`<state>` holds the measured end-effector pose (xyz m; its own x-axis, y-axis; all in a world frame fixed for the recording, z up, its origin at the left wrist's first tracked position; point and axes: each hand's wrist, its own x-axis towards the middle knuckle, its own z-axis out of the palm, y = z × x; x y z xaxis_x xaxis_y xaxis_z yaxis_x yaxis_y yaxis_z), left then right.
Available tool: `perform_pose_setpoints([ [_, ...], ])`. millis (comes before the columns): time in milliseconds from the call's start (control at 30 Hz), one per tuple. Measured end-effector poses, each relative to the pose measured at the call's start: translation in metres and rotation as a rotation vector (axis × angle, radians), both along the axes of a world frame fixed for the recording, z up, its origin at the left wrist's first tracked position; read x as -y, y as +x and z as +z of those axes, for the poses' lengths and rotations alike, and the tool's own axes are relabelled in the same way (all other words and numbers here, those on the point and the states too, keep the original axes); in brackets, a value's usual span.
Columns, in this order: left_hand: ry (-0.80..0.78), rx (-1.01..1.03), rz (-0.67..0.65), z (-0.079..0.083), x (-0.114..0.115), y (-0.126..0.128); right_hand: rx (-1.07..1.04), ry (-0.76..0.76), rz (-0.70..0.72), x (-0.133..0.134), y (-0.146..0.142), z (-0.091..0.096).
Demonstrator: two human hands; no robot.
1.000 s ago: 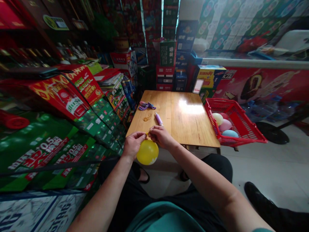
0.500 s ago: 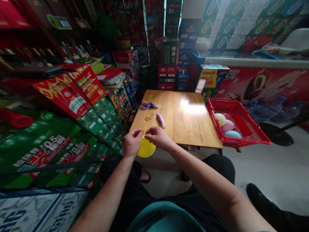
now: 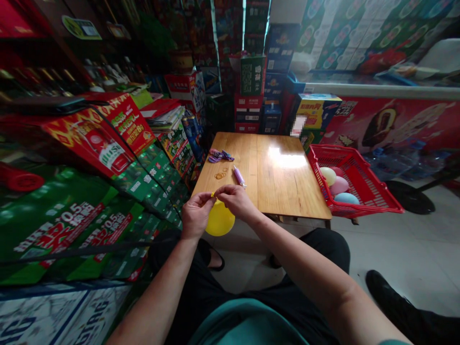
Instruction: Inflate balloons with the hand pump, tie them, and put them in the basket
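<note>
As left hand (image 3: pixel 196 215) and right hand (image 3: pixel 232 201) pinch — a yellow balloon (image 3: pixel 220 219) hangs.

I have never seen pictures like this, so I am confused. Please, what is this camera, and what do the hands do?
No machine is here. These are a person's own two bare hands, seen by one camera worn on the head, looking forward and down. The left hand and right hand pinch the neck of a yellow balloon, which hangs below them. On the wooden table lie a purple tube, small rings and a purple bundle. To the right, a red basket holds more balloons.
</note>
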<state>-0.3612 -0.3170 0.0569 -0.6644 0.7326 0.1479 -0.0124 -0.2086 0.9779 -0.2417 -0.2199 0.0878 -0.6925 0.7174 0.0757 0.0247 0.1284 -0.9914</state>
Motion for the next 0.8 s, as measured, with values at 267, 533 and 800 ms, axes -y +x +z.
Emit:
perform_pose_setpoints([
  [267, 0.026, 0.274, -0.025, 0.009, -0.002, -0.005, 0.039, -0.007, -0.038, 0.009, -0.002, 0.005],
  [533, -0.02, 0.441, -0.14, 0.01, 0.01, -0.013, 0.077, -0.853, 0.085, -0.006, -0.003, -0.009],
  [800, -0.151, 0.295, -0.391, 0.006, 0.013, -0.011, 0.111, -1.027, 0.168, -0.019, -0.005, -0.03],
])
